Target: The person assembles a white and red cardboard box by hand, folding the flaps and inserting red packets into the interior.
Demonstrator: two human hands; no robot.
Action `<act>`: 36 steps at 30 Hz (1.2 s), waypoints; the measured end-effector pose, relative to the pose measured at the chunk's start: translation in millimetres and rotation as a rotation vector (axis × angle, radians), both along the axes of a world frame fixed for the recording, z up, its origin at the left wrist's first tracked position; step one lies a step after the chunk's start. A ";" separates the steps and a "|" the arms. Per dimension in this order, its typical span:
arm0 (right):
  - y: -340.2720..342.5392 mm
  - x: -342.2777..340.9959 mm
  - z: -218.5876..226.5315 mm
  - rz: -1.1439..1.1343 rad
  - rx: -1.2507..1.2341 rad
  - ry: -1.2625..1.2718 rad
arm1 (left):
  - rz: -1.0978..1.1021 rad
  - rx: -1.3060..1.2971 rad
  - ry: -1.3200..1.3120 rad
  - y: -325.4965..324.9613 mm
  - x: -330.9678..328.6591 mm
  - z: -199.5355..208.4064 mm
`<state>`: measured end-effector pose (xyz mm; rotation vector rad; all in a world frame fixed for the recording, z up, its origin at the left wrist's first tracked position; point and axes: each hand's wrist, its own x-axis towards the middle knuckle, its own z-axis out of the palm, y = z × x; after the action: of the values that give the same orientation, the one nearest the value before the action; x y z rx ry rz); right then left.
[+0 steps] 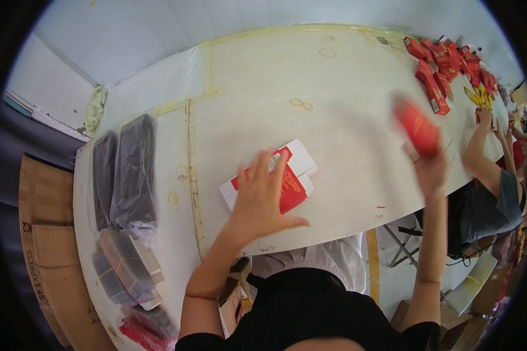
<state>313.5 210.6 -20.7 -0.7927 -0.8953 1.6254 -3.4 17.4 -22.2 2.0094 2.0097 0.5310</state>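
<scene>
Beneath the head camera I watch from afar, a broad off-white tabletop (252, 117) spreads out, and nearest me the left hand (256, 198) is held with fingers splayed and relaxed over a flattened red-and-white cardboard carton (293, 190), though I cannot tell how firmly it touches. Off to the other side, I see the right hand (432, 174) grasping a motion-blurred red box (418, 128) above the table, while farther away a co-worker's bare forearm (480, 155) reaches over the edge, near a heap of small red cartons (445, 61).
</scene>
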 end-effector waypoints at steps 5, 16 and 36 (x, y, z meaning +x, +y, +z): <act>35.9 33.7 4.8 -0.251 -0.186 -0.171 | 0.076 -0.163 0.101 2.1 -12.5 -26.3; -58.2 -48.2 -22.4 0.306 -0.044 -0.370 | 0.017 0.087 -0.154 -9.1 -2.4 19.6; -128.2 -116.2 -28.7 0.605 -0.069 -0.129 | -0.085 -0.057 -0.496 -9.9 32.9 14.7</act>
<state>197.4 82.4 -49.5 -0.7176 -1.2597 2.1540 29.5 7.5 -7.6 1.7057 1.6140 0.8449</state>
